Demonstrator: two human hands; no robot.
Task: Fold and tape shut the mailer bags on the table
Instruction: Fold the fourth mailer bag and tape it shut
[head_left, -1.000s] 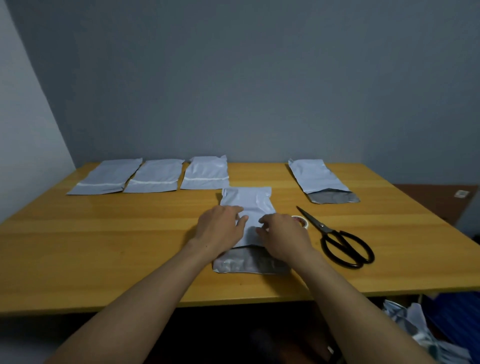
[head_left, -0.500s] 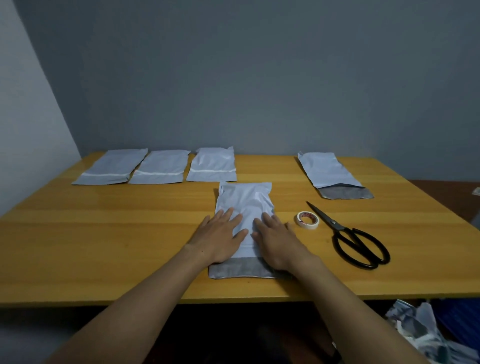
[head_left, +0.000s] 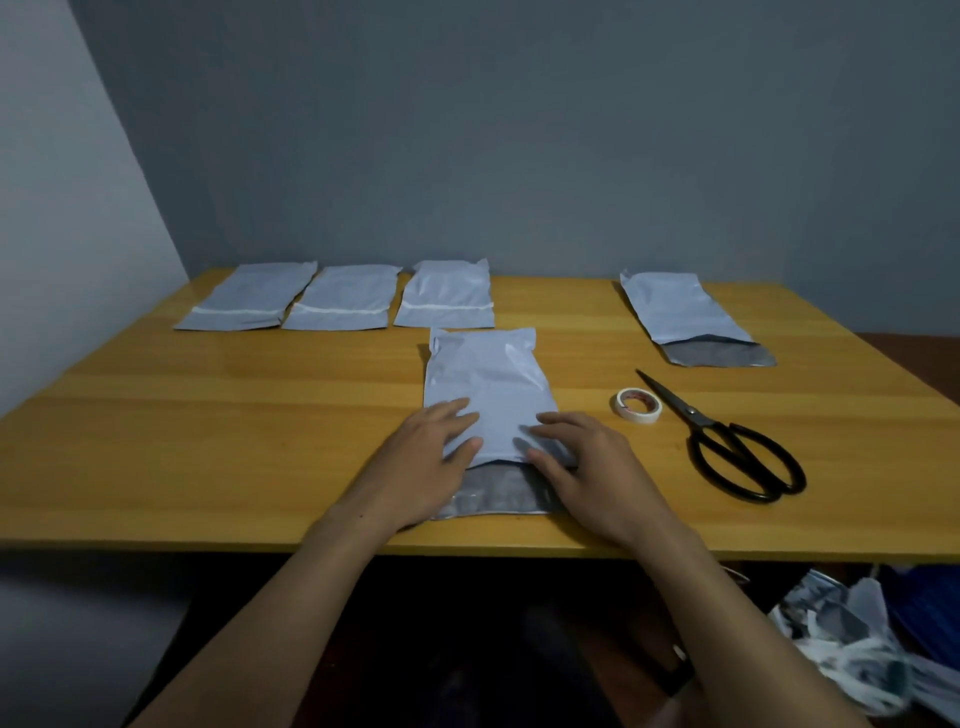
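**Three sealed, two to go**

Your left hand (head_left: 426, 457) and right hand (head_left: 587, 467) lie flat, fingers spread, on the mailer bag (head_left: 488, 395) at the near edge of the counter (head_left: 208, 441), its flap (head_left: 488, 493) unfolded. The tape roll (head_left: 638, 405) waits at 3 o'clock. Farther off, another open bag (head_left: 675, 306) at 1 o'clock; three taped bags (head_left: 343, 304) at 11.

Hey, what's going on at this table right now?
A person is sealing mailer bags. The left hand and right hand press flat on the middle mailer bag near the front of the table. Its grey flap lies unfolded, not yet taped. The three taped bags at the back left each show a white strip, and one open bag waits at the back right. The tape roll and scissors lie untouched on the right.
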